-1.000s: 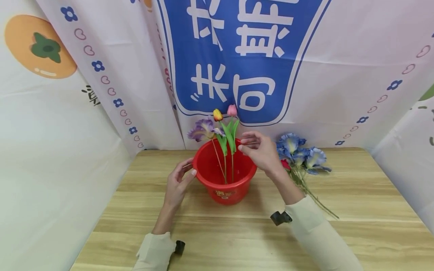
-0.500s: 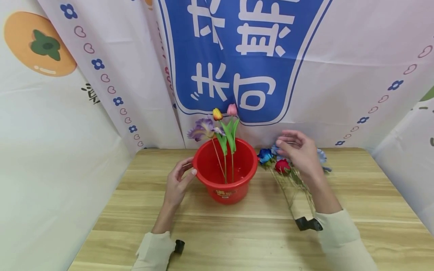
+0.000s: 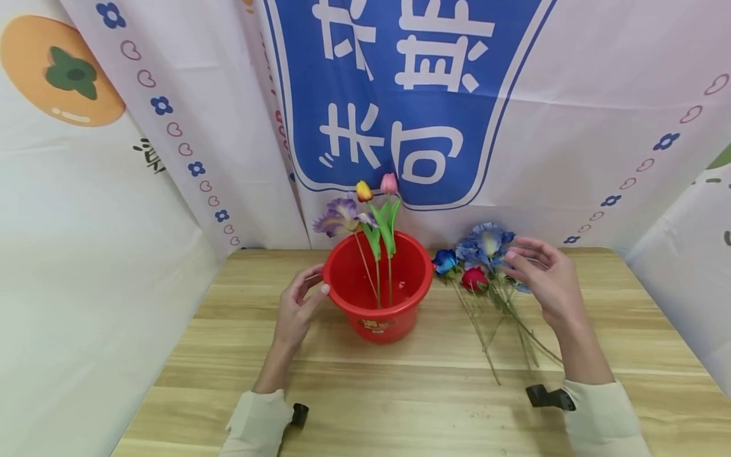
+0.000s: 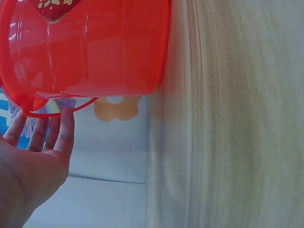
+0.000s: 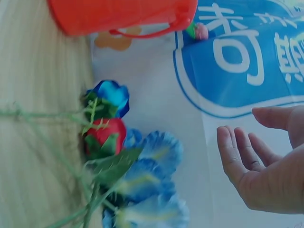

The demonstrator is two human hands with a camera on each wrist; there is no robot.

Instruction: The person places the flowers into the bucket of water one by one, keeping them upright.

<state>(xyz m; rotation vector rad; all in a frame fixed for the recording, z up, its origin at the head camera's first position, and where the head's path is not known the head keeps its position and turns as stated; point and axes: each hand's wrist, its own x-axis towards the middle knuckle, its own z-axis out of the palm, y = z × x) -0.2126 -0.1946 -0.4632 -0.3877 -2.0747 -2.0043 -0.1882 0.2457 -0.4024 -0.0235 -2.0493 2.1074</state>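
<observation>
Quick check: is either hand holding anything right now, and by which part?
The right hand holds nothing. The left hand touches the side handle of the red bucket with its fingertips; whether it grips, I can't tell.

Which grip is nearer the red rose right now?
Right. The right grip is raised to the right of the red rose, apart from it; the left grip is farther, beyond the red bucket, at its left side.
</observation>
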